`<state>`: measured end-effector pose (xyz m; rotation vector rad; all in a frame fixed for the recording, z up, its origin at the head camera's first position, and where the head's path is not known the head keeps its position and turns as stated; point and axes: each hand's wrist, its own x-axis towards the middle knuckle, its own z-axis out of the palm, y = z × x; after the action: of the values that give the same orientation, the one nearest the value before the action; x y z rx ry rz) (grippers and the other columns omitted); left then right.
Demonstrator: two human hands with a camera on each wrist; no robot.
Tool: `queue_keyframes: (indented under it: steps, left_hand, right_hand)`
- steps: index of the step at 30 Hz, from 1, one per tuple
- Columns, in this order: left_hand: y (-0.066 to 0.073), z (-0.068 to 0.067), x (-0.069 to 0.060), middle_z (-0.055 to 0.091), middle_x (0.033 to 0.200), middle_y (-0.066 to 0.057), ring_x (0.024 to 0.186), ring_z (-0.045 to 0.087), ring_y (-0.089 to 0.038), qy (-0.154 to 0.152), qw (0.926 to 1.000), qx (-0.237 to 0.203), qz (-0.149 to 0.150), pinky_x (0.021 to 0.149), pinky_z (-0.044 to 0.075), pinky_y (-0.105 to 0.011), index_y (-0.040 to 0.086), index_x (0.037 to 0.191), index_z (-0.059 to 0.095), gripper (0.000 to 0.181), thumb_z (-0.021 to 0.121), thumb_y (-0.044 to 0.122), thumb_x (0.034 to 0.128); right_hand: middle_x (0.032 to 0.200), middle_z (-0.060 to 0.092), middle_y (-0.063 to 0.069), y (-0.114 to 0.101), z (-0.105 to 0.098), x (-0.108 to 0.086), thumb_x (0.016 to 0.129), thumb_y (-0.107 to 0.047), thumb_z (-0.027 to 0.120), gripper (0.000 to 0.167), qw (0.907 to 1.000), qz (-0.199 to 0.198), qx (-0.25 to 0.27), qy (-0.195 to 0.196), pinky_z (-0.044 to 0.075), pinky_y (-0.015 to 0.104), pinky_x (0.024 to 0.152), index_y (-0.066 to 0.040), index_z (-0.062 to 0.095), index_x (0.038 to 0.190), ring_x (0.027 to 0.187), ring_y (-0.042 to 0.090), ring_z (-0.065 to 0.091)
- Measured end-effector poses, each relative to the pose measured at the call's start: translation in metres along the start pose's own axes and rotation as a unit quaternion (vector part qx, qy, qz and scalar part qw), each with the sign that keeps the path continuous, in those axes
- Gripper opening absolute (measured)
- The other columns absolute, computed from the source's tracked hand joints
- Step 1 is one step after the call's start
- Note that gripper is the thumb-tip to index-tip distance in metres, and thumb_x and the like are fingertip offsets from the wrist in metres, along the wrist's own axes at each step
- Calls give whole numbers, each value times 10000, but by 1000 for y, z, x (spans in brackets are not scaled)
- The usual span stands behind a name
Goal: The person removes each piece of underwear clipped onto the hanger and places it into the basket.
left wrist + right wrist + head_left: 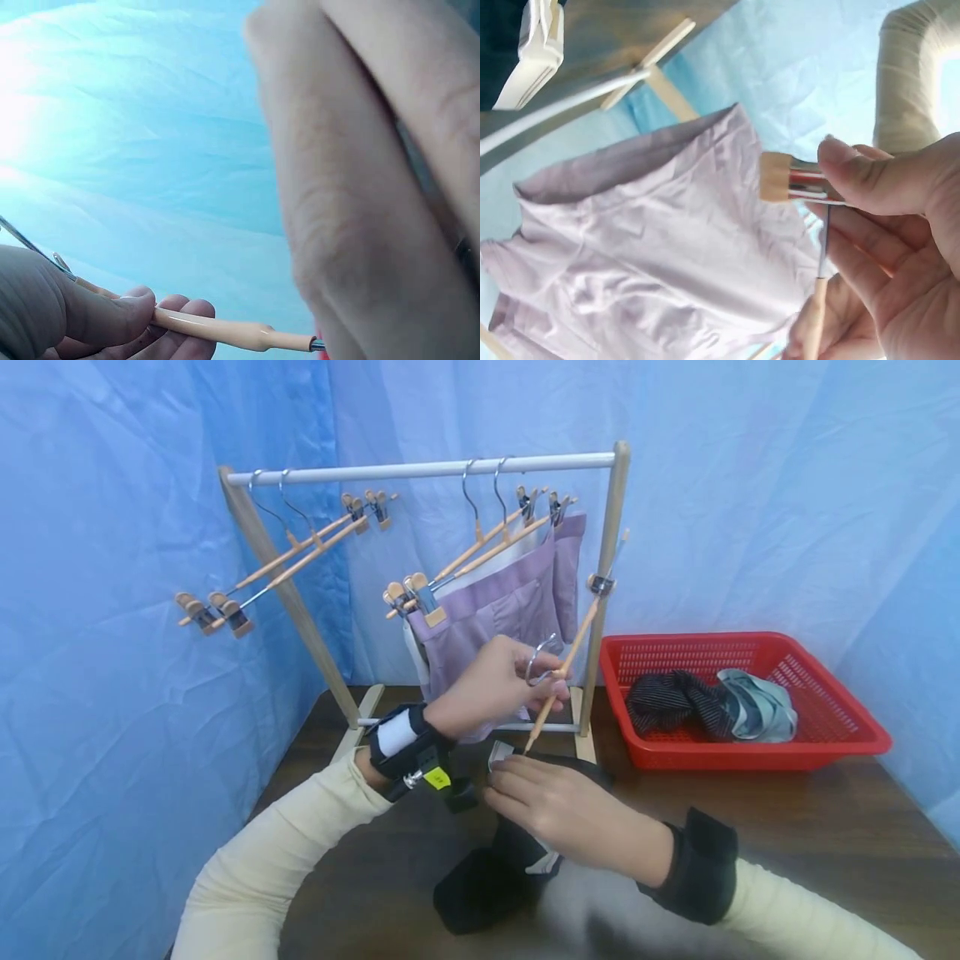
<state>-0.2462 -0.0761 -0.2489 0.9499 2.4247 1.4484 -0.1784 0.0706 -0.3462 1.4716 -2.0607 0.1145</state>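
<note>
My left hand (498,681) grips a light wooden clip hanger (577,643) at its middle, beside the metal hook (530,670). The hanger tilts, its free clip (601,585) pointing up and to the right. At the lower end my right hand (558,806) pinches the other clip (776,178) between thumb and fingers; in the right wrist view no cloth shows in that clip's jaws. A dark garment (480,889) with a pale edge lies on the table below my right hand, which partly hides it. In the left wrist view the hanger bar (217,328) crosses my fingers.
Behind stands a rack with a white rail (420,470). Two bare clip hangers (307,547) hang on its left, and two on its right carry lilac shorts (510,602) and a white garment. A red basket (750,758) at right holds striped dark cloth (667,702) and pale green cloth (765,706).
</note>
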Motion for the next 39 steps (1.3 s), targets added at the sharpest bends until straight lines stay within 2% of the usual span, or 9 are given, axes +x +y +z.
queue_keyframes:
  steps: [4, 8, 13, 16, 20, 25, 28, 32, 39]
  left_hand:
    - [7, -12, -9, 793, 938, -114, 870, 778, -189, 351, 9966, 325, 668, 779, 605, -292, 4, 1184, 741, 264, 734, 106, 940]
    - [12, -25, -18, 795, 954, -121, 892, 779, -207, 756, 9884, 548, 1194, 895, 599, -307, -2, 1185, 740, 271, 732, 129, 947]
    - [15, -39, -33, 794, 999, -125, 890, 782, -184, 1320, 9806, 462, 1372, 874, 602, -302, -5, 1172, 747, 251, 721, 112, 952]
    - [13, -45, -46, 793, 996, -127, 898, 778, -168, 1690, 9738, 228, 1503, 845, 611, -301, 0, 1165, 751, 242, 727, 95, 944]
    - [6, -50, -64, 769, 1023, -191, 903, 774, -161, 2031, 9617, -281, 1818, 888, 609, -325, -51, 1172, 730, 255, 723, 13, 925]
    - [-4, -53, -82, 756, 1073, -222, 925, 779, -154, 2383, 9461, -914, 1992, 901, 592, -346, -122, 1196, 685, 294, 693, -94, 903]
    - [-10, -52, -90, 781, 1055, -139, 923, 782, -160, 2654, 9359, -1158, 2005, 891, 593, -338, -139, 1190, 678, 297, 700, -97, 896]
    - [-15, -47, -97, 787, 1040, -127, 910, 784, -175, 2849, 9252, -1453, 2044, 892, 591, -342, -174, 1170, 663, 290, 699, -114, 889]
    - [-25, -40, -103, 783, 1050, -146, 913, 783, -170, 2925, 9298, -1318, 1805, 898, 586, -336, -124, 1150, 697, 266, 726, -57, 895]
  right_hand:
    - [1255, 732, 73, 2, -5, -1, 773, -165, 903, 516, 9994, -155, -34, 319, 539, 353, 1019, -87, 711, 1246, 1214, 219, 683]
    - [1324, 698, 101, 3, -13, -3, 787, -168, 888, 537, 9964, -257, 68, 805, 534, 359, 1023, -79, 689, 1278, 1259, 238, 658]
    - [1242, 737, 100, 5, -21, -5, 817, -148, 859, 428, 9910, -253, 114, 1306, 566, 361, 967, -62, 723, 1214, 1174, 230, 705]
    - [1152, 768, 72, 8, -20, -4, 778, -161, 892, 404, 9917, -196, 155, 1259, 587, 348, 931, -73, 751, 1147, 1093, 210, 734]
    - [1071, 781, 33, 11, -8, -3, 744, -185, 921, 386, 9971, -175, 237, 703, 594, 314, 923, -99, 763, 1085, 1030, 179, 741]
    - [1030, 773, -22, 11, 20, -1, 833, -293, 859, 279, 9988, -244, 278, -307, 575, 251, 944, -149, 767, 1054, 992, 123, 722]
    - [1080, 762, -44, 11, 35, -1, 871, -352, 817, 289, 9931, -339, 314, -1076, 550, 230, 978, -173, 758, 1091, 1034, 108, 700]
    - [1220, 736, -32, 11, 50, -5, 870, -399, 809, 415, 9767, -498, 117, -2085, 513, 286, 1062, -183, 727, 1215, 1170, 136, 664]
    - [1309, 699, -21, 17, 68, -23, 775, -492, 857, 603, 9591, -543, -807, -2659, 479, 365, 1112, -230, 696, 1293, 1272, 169, 618]
